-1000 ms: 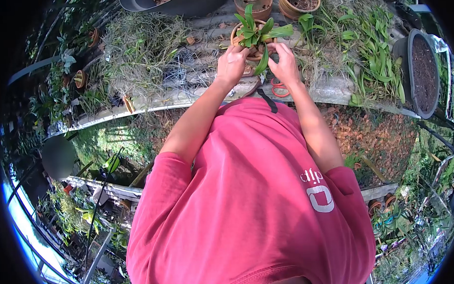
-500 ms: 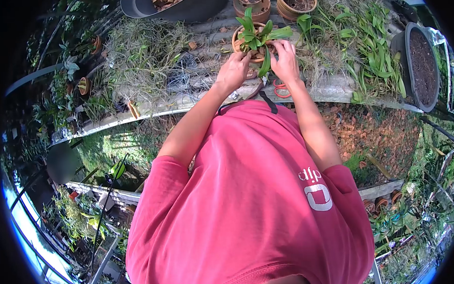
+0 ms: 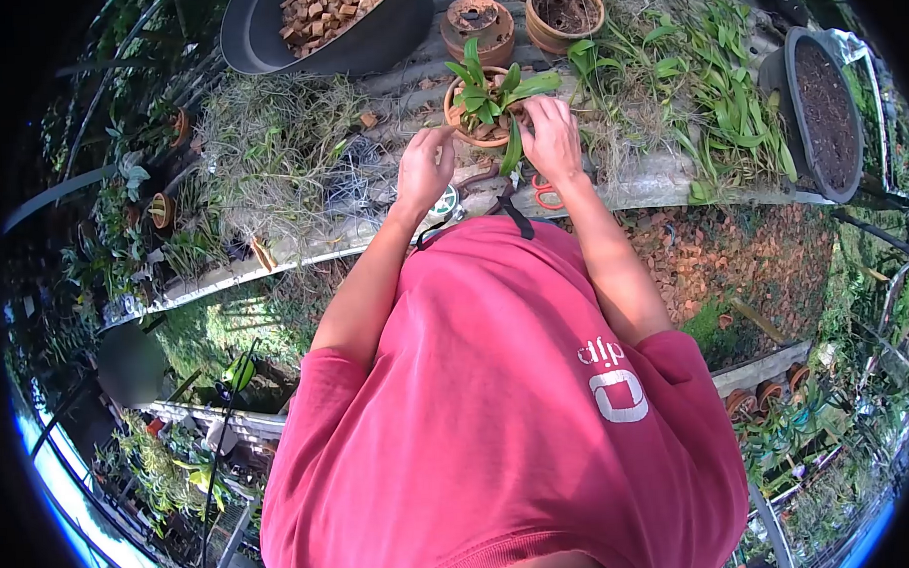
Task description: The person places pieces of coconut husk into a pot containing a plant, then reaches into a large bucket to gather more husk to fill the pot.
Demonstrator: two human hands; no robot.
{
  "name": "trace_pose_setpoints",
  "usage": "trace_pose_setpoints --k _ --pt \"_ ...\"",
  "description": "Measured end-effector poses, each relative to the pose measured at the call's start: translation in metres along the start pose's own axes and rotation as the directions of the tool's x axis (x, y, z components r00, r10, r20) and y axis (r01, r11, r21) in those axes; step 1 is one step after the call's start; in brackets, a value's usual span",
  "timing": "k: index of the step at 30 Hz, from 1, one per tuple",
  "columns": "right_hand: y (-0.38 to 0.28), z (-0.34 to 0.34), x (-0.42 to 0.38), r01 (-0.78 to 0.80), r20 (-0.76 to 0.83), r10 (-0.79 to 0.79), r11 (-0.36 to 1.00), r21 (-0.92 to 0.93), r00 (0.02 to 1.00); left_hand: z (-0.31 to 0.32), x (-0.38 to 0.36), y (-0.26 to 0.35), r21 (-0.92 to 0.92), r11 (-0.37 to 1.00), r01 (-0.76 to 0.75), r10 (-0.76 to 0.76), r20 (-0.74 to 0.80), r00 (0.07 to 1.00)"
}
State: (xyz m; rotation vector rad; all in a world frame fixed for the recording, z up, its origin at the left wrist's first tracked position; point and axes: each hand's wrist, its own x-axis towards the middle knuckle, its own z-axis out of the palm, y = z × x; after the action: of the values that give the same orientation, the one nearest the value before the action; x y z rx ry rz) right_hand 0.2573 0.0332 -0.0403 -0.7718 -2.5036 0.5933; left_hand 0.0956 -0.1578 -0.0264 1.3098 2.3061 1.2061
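A strappy green-leaved plant (image 3: 480, 101) stands in a round terracotta pot (image 3: 450, 108) with brown chunks around its base. One long leaf droops over the near rim. My left hand (image 3: 427, 170) hovers just left of the pot, thumb and fingers apart, fingertips close to the rim. At the pot's right side is my right hand (image 3: 552, 138), its fingers bent but apart beside the leaves. Red-handled scissors (image 3: 545, 193) lie below my right wrist. A round green-and-white item (image 3: 444, 203) shows by my left wrist.
Behind the pot stand a stacked clay pot (image 3: 478, 45) and a soil-filled pot (image 3: 541, 31). A dark tub (image 3: 241, 41) of brown chunks sits back left, a soil-filled tub (image 3: 776, 82) at right. Stringy plants (image 3: 269, 140) and loose leafy plants (image 3: 739, 114) cover the bench sides.
My left hand has drawn back from the pot, toward me and leftward, its fingers loosening. My right hand stays by the right rim. The view has shifted slightly, uncovering the round item.
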Motion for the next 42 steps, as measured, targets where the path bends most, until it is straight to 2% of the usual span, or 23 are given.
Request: trace_pose_setpoints --k 4,8,11,18,21,24,27,30,31,32,34,37,40,41,42 --pt "0.004 0.003 0.001 0.101 0.035 -0.100 0.994 -0.045 0.994 0.001 0.006 0.002 -0.028 0.999 0.031 -0.031 -0.008 0.999" --pt "0.005 0.004 0.006 0.027 0.076 -0.019 0.993 -0.114 0.997 0.001 0.010 0.007 -0.045 0.996 0.074 -0.072 0.040 0.997" --pt "-0.001 -0.002 0.011 0.030 0.174 0.003 0.983 -0.182 0.985 0.003 0.010 0.009 -0.027 0.997 0.073 -0.071 0.068 0.995" --pt "0.001 0.000 0.006 0.088 0.127 -0.073 0.989 -0.115 0.989 0.000 0.014 0.010 -0.050 0.991 0.124 -0.120 0.071 0.990" --pt "-0.001 -0.002 0.006 0.047 0.109 -0.032 0.989 -0.139 0.994 -0.001 0.015 0.008 -0.044 0.993 0.106 -0.103 0.065 0.993" --pt "-0.004 -0.003 0.011 0.023 0.156 0.009 0.980 -0.197 0.988 0.000 0.015 0.004 -0.037 0.993 0.113 -0.109 0.076 0.991" --pt "0.001 -0.004 0.011 -0.026 0.191 0.044 0.995 -0.095 0.981 0.000 0.015 0.002 -0.043 0.991 0.124 -0.121 0.070 0.990" --pt "0.018 0.004 0.005 -0.081 -0.009 0.084 0.976 0.204 0.996 0.000 0.016 -0.004 -0.055 0.988 0.147 -0.147 0.006 0.989" --pt "0.021 0.009 0.006 -0.172 -0.047 0.200 0.923 0.344 0.979 0.000 0.016 -0.006 -0.067 0.982 0.175 -0.177 -0.015 0.984" --pt "0.024 0.014 0.005 -0.334 -0.018 0.364 0.871 0.359 0.931 0.000 0.015 -0.007 -0.080 0.976 0.203 -0.206 -0.036 0.978" --pt "0.029 0.022 0.010 -0.515 0.120 0.525 0.719 0.467 0.843 0.000 0.016 -0.012 -0.090 0.964 0.250 -0.256 -0.071 0.964" --pt "0.035 0.032 0.022 -0.493 0.228 0.468 0.586 0.643 0.854 -0.002 0.020 -0.018 -0.107 0.958 0.265 -0.275 -0.090 0.957" --pt "0.027 0.027 0.028 -0.546 0.306 0.492 0.476 0.689 0.815 -0.006 0.024 -0.019 -0.148 0.949 0.277 -0.294 -0.107 0.950" --pt "0.028 0.032 0.029 -0.479 0.261 0.453 0.477 0.737 0.853 -0.007 0.024 -0.019 -0.156 0.943 0.293 -0.310 -0.102 0.945" --pt "0.024 0.029 0.031 -0.485 0.275 0.452 0.457 0.746 0.849 -0.008 0.025 -0.018 -0.163 0.937 0.308 -0.326 -0.095 0.941"
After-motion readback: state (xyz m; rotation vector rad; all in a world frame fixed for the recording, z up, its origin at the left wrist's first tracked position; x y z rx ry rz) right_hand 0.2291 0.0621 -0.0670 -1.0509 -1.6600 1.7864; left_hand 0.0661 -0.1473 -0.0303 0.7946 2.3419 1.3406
